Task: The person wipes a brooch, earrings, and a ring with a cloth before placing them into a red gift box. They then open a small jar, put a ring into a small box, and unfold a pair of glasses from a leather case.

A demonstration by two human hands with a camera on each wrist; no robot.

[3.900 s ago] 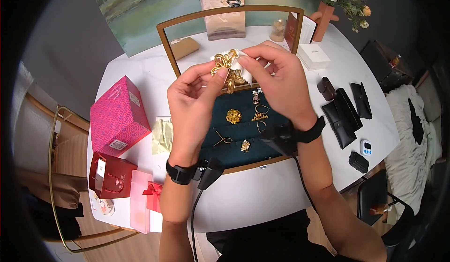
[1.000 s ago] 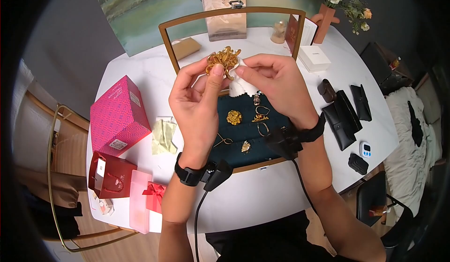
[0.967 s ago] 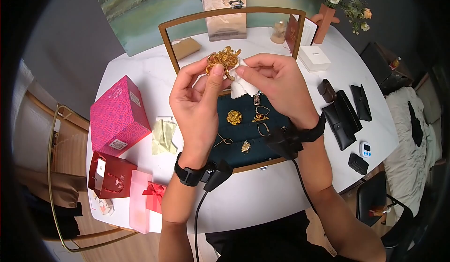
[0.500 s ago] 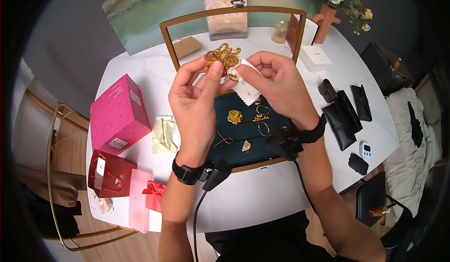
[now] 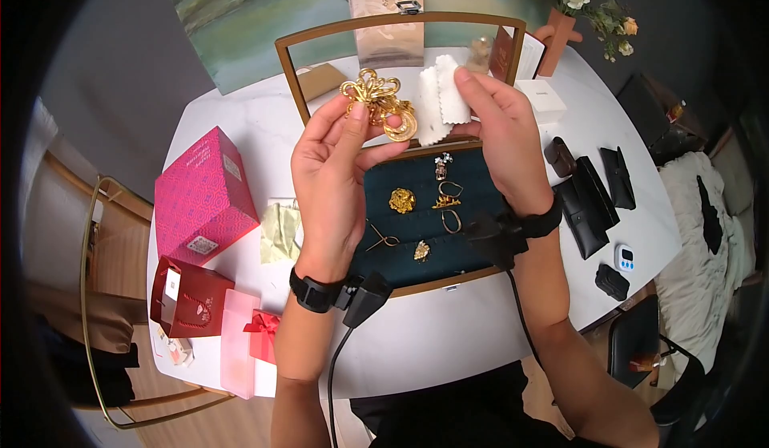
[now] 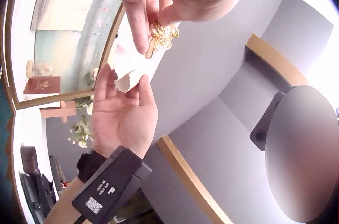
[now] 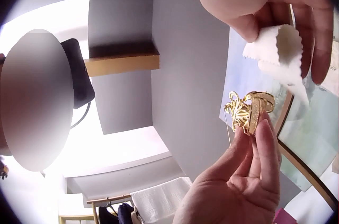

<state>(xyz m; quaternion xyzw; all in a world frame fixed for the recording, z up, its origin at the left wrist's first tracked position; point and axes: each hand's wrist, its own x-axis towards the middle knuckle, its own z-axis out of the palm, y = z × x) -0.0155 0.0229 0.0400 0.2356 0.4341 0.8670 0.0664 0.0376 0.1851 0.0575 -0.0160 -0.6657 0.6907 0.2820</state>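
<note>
My left hand [image 5: 332, 163] pinches a gold flower-shaped piece of jewelry [image 5: 370, 89] between thumb and fingers, above the jewelry case [image 5: 424, 270]. Its looped petals and a rounded, textured band [image 7: 255, 110] show in the right wrist view. Across a small gap, my right hand [image 5: 509, 139] holds a folded white cloth [image 5: 442, 99] with zigzag edges by thumb and fingertips. Cloth and jewelry are apart. Below, on the case's dark green lining, lie a gold flower ornament [image 5: 402, 200], a small ornament with pale stones [image 5: 422, 251] and several other gold pieces.
Behind my hands the case's wood-framed lid [image 5: 400, 18] stands raised. A pink patterned box [image 5: 204, 195], a red gift bag [image 5: 192, 296] and a pale green cloth [image 5: 279, 232] are at left. Black pouches [image 5: 585, 207] and a white box [image 5: 541, 101] are at right.
My right hand has drawn the white cloth away from the jewelry, up and to the right. My left hand has turned the gold piece, so its rounded band now faces the head camera.
</note>
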